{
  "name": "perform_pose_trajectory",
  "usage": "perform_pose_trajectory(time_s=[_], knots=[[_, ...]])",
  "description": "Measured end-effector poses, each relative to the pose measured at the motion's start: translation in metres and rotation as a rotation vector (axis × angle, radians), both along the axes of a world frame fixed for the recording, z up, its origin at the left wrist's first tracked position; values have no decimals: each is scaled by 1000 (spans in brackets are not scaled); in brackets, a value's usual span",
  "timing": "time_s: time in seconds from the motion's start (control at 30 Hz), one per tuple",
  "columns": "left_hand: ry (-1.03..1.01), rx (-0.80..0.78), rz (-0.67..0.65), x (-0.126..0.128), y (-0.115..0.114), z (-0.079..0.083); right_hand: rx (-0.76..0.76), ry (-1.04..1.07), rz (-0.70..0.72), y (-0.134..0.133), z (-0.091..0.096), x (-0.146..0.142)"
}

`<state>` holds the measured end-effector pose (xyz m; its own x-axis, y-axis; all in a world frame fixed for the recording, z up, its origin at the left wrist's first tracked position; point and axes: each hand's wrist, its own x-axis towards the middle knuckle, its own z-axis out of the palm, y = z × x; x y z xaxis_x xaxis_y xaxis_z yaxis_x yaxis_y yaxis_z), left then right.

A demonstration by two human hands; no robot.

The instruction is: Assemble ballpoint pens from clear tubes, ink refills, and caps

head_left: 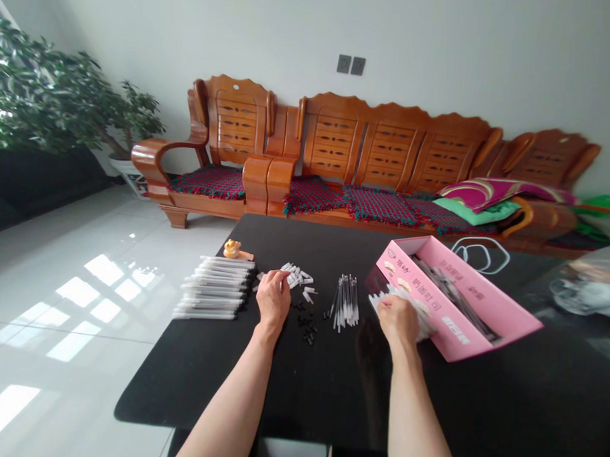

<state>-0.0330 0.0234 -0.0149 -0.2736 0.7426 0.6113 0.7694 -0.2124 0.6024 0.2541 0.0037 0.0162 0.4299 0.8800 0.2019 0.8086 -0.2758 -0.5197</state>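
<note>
Between your forearms, at 6 o'clock, the black table (pixel 304 395) gives the widest passage. From your left hand (pixel 273 297), a row of white pen tubes (pixel 213 288) blocks the way at 9 o'clock, and a pile of small white pieces (pixel 296 278) lies directly under your palm toward 1 o'clock. Small black parts (pixel 304 322) obstruct 4 o'clock. Past them, a narrow lane of tabletop separates those parts from a bundle of pen refills (pixel 344 303), which stands between your hands. Your right hand (pixel 399 322) is up against a pink cardboard box (pixel 502 322), which walls off 12 through 3 o'clock. Further right, a plastic bag (pixel 583 285) occupies the table's far corner.
</note>
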Motion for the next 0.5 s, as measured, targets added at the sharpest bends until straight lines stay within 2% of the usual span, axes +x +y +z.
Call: perform_pose_trajectory(time_s=[0.07, 0.13, 0.2, 0.3, 0.37, 0.5], knots=[[2, -1, -2, 1, -1, 1, -93, -173, -40, 1, -4, 3], [3, 2, 1, 2, -1, 1, -176, -210, -45, 5, -13, 8], [0, 9, 1, 2, -2, 0, -138, -196, -11, 9, -24, 14], [-7, 18, -21, 3, -2, 0, 0, -40, 28, 14, -35, 23], [-14, 22, -39, 3, -2, 1, -20, -27, 19, 15, -35, 26], [-24, 17, -46, 4, -3, 2, -144, -168, 14, 12, -25, 21]])
